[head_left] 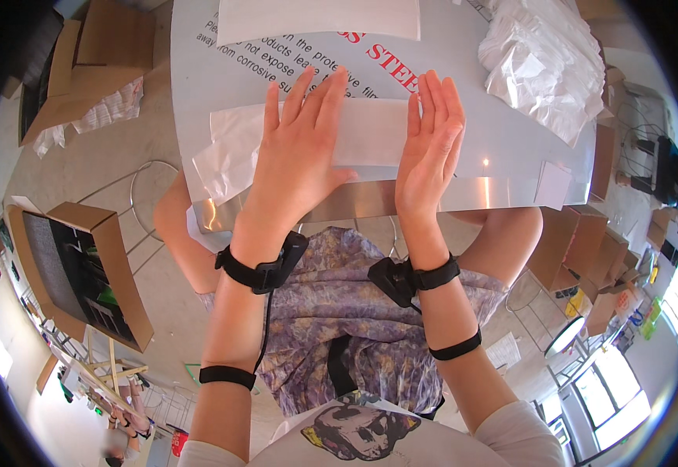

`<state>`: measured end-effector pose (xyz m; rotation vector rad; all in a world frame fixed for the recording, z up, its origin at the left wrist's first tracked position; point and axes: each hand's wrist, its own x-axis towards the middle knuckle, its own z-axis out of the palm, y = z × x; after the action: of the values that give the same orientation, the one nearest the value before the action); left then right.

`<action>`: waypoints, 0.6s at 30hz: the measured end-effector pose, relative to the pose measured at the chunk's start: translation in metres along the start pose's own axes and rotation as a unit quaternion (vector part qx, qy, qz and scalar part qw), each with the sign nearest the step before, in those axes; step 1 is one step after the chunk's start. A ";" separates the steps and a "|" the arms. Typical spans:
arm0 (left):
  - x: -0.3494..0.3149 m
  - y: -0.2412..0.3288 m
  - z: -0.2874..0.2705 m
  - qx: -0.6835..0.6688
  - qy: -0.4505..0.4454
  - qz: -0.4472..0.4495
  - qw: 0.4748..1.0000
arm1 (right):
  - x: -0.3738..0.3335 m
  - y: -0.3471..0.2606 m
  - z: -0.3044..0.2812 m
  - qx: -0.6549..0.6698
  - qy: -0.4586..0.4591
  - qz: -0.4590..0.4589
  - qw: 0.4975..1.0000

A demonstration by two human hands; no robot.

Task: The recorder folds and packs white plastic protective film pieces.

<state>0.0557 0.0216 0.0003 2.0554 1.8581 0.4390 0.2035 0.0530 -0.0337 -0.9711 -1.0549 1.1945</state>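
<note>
Lays the left hand [296,159] palm down across a thin white sheet [374,138] lying along the near edge of the metal-topped table [463,177], with fingers straight and parted, grasping nothing. Sets the right hand [431,152] at the sheet's right end, turned partly on its side with fingers extended, likewise clasping nothing; cannot tell how hard either presses. Probably spreads both this way to flatten the sheet and stop sliding, with the left palm close to the crinkled left end. Has another white sheet [319,19] at the far edge and a heap of crumpled white bags [541,66] toward the far right corner, seemingly parked there to spare the middle, though crowding that side. Shows a small white slip [553,185] overhanging near the near right corner. Wears a bulky left wrist device [284,261] and a right wrist device [393,280] just off the near edge, possibly apt to knock against it, plus a cable [264,335] along the left forearm. Leaves a cardboard box [121,257] standing beyond the left edge.
</note>
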 end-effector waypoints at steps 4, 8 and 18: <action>0.001 0.000 -0.004 0.010 0.010 0.009 1.000 | 0.001 0.000 -0.002 -0.003 -0.005 -0.009 1.000; -0.001 -0.001 -0.005 0.002 -0.011 -0.003 1.000 | 0.001 -0.001 0.000 -0.006 -0.005 -0.007 1.000; -0.005 0.023 0.039 0.024 0.047 0.071 0.996 | 0.000 -0.004 0.011 0.027 -0.026 0.023 0.999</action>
<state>0.0932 0.0127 -0.0244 2.2448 1.7970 0.5421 0.1934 0.0526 -0.0272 -0.9321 -1.0409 1.2851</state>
